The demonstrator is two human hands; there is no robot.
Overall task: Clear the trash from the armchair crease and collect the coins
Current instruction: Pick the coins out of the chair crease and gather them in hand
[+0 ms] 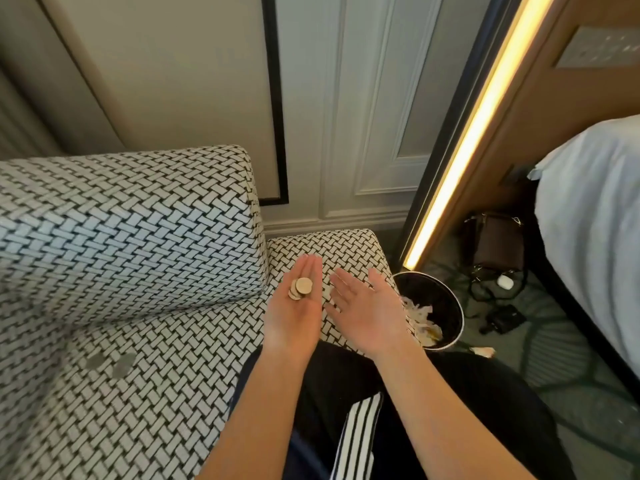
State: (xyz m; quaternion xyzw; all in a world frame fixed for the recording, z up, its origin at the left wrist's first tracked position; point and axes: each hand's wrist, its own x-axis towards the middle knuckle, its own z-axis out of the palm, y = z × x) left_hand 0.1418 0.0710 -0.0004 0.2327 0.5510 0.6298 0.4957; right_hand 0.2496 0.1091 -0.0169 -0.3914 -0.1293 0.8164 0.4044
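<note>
Short stack of round gold-coloured coins [300, 288] sits on the left grip [294, 317], palm up and released, above the black-and-white woven armchair seat [173, 358]. The right grip [370, 313] is released too, empty. I'd cup that left palm before moving so nothing slides off.

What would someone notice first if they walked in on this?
The small stack of coins lying on the open left hand, held over the seat of the black-and-white patterned armchair. Next, the empty right hand beside it, palm up, and the black bin holding crumpled trash on the floor to the right.
</note>
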